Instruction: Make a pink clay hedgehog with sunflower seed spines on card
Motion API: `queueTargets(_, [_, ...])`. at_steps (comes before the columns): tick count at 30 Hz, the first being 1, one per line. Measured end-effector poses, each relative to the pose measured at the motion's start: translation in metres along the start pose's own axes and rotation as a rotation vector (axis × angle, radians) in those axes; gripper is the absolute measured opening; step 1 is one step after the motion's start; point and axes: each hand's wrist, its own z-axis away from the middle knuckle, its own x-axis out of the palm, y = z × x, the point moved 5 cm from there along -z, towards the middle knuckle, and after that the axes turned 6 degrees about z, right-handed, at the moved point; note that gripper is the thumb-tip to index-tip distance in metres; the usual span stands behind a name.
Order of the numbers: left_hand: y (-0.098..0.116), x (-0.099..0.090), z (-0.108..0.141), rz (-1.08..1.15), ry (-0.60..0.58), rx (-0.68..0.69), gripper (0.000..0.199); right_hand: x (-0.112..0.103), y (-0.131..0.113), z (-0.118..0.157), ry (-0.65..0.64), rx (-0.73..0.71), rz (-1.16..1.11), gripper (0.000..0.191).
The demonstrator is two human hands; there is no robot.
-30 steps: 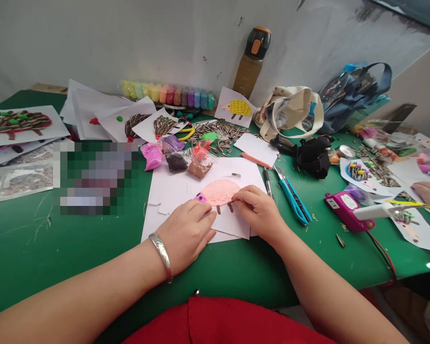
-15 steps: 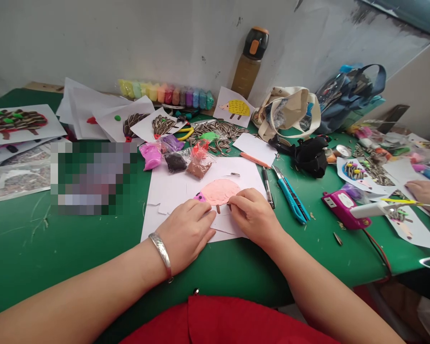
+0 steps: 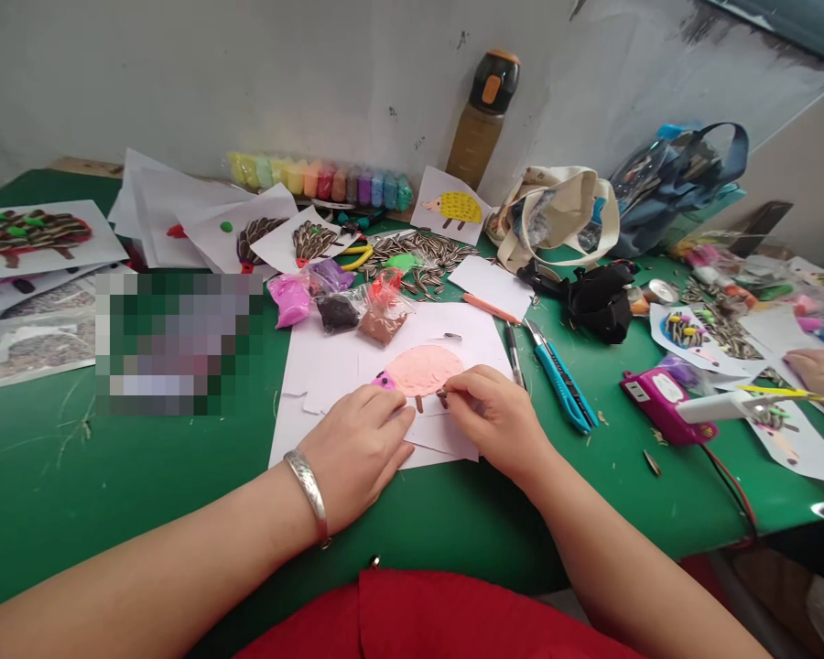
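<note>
Nearest, a red top (image 3: 432, 618) edges the worktop (image 3: 467, 522), and a silver bangle (image 3: 308, 494) circles the left wrist. The left hand (image 3: 357, 453) lies flat on a white paper sheet (image 3: 330, 389) just below and left of the pink clay dome (image 3: 424, 371), its grip open with fingers together and fingertips beside a pink clay head (image 3: 383, 381). The right hand (image 3: 498, 423) sits just right of the dome, its grip closed in a pinch on a small brown piece (image 3: 442, 397). A brown clay leg (image 3: 418, 404) touches the dome's lower edge.

Right of the dome lie a pen (image 3: 515, 355) and a blue craft knife (image 3: 559, 389). Further right, a hot glue gun (image 3: 718, 406) rests near a co-worker's hand (image 3: 822, 372). Beyond the dome are bags of pink, black and brown clay (image 3: 340, 309), then a heap of sunflower seeds (image 3: 412, 261). Farther still, behind the dome, stand a row of coloured clay packs (image 3: 319, 180), a hedgehog picture (image 3: 451, 209), and a bottle (image 3: 484, 119) against the wall.
</note>
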Motion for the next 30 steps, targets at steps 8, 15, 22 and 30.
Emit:
queueTargets(8, [-0.001, 0.000, 0.000, 0.011, 0.014, -0.001, 0.026, 0.000, 0.003, 0.000, -0.046, 0.030, 0.004, 0.012])
queueTargets(15, [-0.002, 0.002, 0.001, 0.011, 0.030, 0.002, 0.025, 0.003, 0.003, 0.000, -0.062, 0.063, -0.043, 0.012])
queueTargets(22, [-0.002, 0.002, 0.001, 0.012, 0.034, 0.010, 0.025, 0.002, 0.010, 0.000, -0.065, 0.150, -0.077, 0.012])
queueTargets(30, [-0.002, 0.002, 0.001, 0.015, 0.047, 0.010, 0.025, 0.000, 0.011, 0.000, -0.064, 0.136, -0.060, 0.013])
